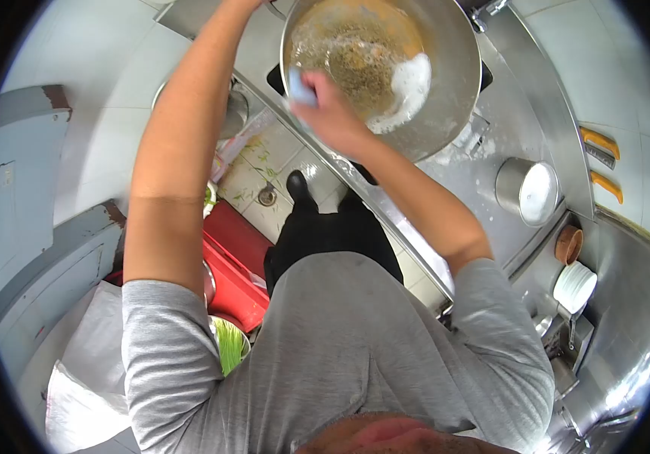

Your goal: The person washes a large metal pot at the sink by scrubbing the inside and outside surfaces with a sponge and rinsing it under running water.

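- The right grip is blurred by motion; its fingers close on a pale blue pad, perhaps a sponge or folded cloth, half covered by the hand. Whether the pad presses on the metal is unclear.
- Around that grip, the wide round pan is smooth grey metal, its far edge cut off by the top of the view.
- Inside the pan, just right of the grip, lie brown, grainy, cloudy liquid and a thick white patch of foam; they hide the pan's bottom.
- The left grip is cut off above and left of the right one, barely its base showing beside the pan, so I cannot tell whether it grasps anything.
- The desk under the pan is shiny, wet-looking metal.
- Below the right grip, a black boot stands on pale tiles.
- Right of the grip stand a cylindrical metal pot and, further off, a stack of white dishes.
- Well below and left, a red plastic container and long green stalks are partly covered by the arm and sleeve.
- On the far right wall hang yellow handles.
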A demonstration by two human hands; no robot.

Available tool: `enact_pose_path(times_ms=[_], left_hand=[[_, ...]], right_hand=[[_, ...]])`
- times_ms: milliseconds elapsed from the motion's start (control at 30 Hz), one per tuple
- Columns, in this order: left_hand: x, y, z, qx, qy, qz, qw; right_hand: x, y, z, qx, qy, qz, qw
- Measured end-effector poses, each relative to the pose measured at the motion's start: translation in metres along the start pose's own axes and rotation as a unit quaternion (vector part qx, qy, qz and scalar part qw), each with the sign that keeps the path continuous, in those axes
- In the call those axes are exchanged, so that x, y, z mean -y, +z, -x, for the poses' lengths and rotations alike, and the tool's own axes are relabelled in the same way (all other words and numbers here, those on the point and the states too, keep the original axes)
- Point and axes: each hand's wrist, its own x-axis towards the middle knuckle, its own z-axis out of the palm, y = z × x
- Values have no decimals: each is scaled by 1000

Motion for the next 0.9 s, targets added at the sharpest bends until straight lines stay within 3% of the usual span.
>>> enact_pose_path(times_ms=[67,200,300,400,433,467,567,633,700,767,833,900], left_hand=[[-9,-7,6,-7,-4,6,1000],[19,14,-9,-75,55,-97,991],[26,20,-8,-102,52,-108,988],[14,12,-5,-99,39,-90,990],[25,21,-9,-115,44,-105,987],[32,26,-12,-128,47,-117,984],[29,13,-13,-10,-12,-68,998],[12,11,1,-41,15,-71,996],[3,5,6,-17,-7,-76,997],[-1,5,9,-22,-2,-93,995],[-1,4,8,-28,5,-101,994],[-3,4,5,-31,8,-107,994]], right_hand=[[21,21,-65,-151,10,-110,982],[4,-3,-10,26,-13,24,999],[-8,-13,10,96,55,-6,994],[14,9,-96,-137,-13,-215,967],[20,5,-142,-249,-33,-324,912],[26,-12,-177,-346,-24,-266,900],[23,2,-161,-353,-30,-126,927],[21,28,-100,-254,-12,-54,966],[17,19,-114,-218,25,-203,954],[26,-31,-171,-306,84,-316,894],[-24,-103,-188,-175,-96,-416,887],[-37,-89,-193,-215,-124,-331,910]])
